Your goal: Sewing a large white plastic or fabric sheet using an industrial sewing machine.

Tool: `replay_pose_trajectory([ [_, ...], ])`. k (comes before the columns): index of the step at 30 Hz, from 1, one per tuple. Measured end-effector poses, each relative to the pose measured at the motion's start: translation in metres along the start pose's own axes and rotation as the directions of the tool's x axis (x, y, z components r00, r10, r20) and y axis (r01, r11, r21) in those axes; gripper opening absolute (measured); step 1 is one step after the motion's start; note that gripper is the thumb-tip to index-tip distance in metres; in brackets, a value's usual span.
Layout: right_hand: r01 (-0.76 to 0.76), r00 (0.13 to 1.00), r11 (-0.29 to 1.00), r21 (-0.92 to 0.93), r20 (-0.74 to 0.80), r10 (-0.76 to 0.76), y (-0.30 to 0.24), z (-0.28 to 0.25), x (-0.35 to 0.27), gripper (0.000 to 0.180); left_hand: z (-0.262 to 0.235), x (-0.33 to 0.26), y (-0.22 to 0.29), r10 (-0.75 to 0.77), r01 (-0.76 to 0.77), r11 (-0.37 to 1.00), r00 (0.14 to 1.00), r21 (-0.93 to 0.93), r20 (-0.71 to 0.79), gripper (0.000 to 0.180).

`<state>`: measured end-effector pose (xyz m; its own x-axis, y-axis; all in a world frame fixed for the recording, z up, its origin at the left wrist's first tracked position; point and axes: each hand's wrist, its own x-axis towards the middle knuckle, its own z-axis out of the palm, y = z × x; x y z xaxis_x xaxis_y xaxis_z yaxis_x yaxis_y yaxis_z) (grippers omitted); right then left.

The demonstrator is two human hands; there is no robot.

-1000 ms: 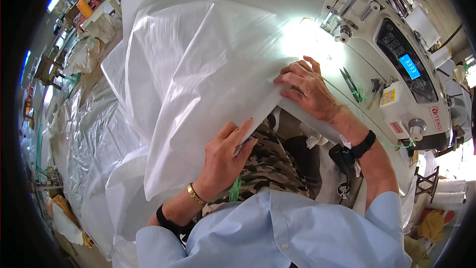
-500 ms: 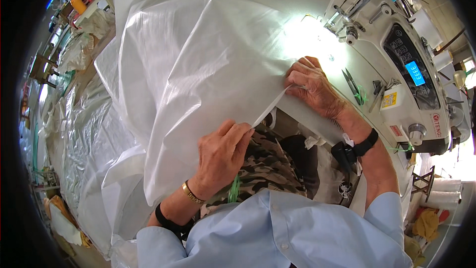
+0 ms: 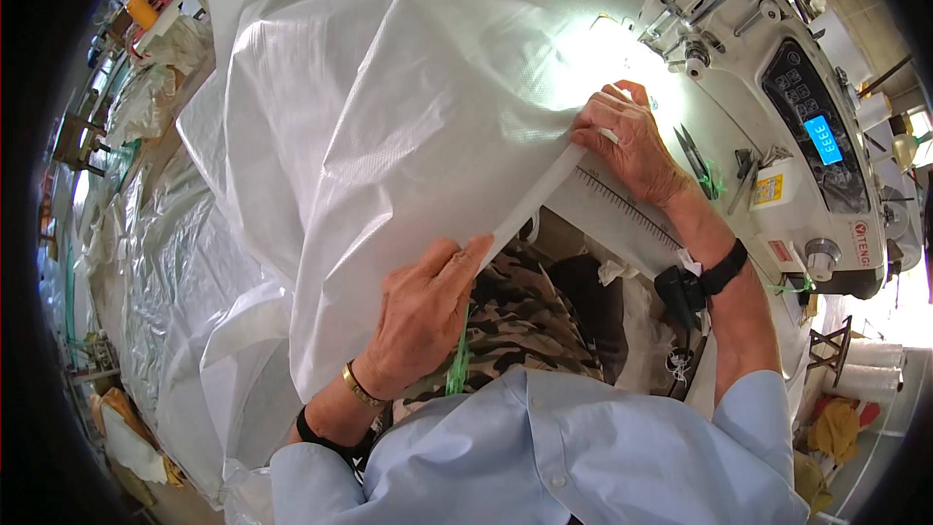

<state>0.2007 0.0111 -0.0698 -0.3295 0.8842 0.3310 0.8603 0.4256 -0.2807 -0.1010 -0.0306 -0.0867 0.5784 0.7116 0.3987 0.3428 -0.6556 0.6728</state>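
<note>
A large sheet of white woven plastic (image 3: 389, 126) spreads over the table and hangs down at the left in creases. Its near edge is folded into a narrow strip (image 3: 537, 192) that runs taut between my hands. At the lower end of that strip, my left hand (image 3: 418, 306) is closed on the sheet with thumb and fingers. My right hand (image 3: 630, 144) pinches the upper end, close to the brightly lit spot by the sewing machine (image 3: 816, 126). Parts of both hands' fingertips are hidden by the fold.
Thread snips (image 3: 694, 157) lie right of my right hand, near the machine's base. A ruler scale (image 3: 627, 206) runs along the table edge. Heaped clear plastic (image 3: 165, 272) fills the left side. Thread cones (image 3: 865, 374) stand at the lower right.
The folded strip now looks wider and flatter. My right hand has moved slightly up and right, and my left hand slightly left and down. More of the ruler scale shows.
</note>
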Motion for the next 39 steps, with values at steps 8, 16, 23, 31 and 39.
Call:
replay_pose_trajectory([
  [8, -0.106, 0.994, 0.992, -0.07, -0.035, 0.104, 0.003, 0.003, 0.0, 0.017, 0.005, 0.009, -0.008, 0.048, 0.001, 0.978, 0.972, -0.207, 0.23, 0.023],
  [16, -0.314, 0.945, 0.861, -0.399, -0.215, 0.245, 0.009, 0.017, -0.01, 0.039, 0.039, 0.023, 0.002, 0.219, -0.228, 0.974, 0.913, -0.013, 0.344, 0.015],
  [23, -0.288, 0.952, 0.887, -0.361, -0.207, 0.225, -0.005, 0.009, -0.022, 0.043, 0.043, 0.037, 0.001, 0.357, -0.399, 0.912, 0.886, 0.095, 0.297, 0.01],
  [31, -0.363, 0.926, 0.897, -0.252, 0.012, 0.378, -0.013, -0.004, -0.024, 0.063, 0.047, 0.085, -0.007, 0.434, -0.521, 0.818, 0.837, 0.243, 0.333, 0.013],
  [39, -0.338, 0.939, 0.919, -0.201, -0.014, 0.343, 0.0, -0.004, -0.036, 0.066, 0.073, 0.141, -0.026, 0.688, -0.669, 0.601, 0.711, 0.436, 0.143, 0.002],
])
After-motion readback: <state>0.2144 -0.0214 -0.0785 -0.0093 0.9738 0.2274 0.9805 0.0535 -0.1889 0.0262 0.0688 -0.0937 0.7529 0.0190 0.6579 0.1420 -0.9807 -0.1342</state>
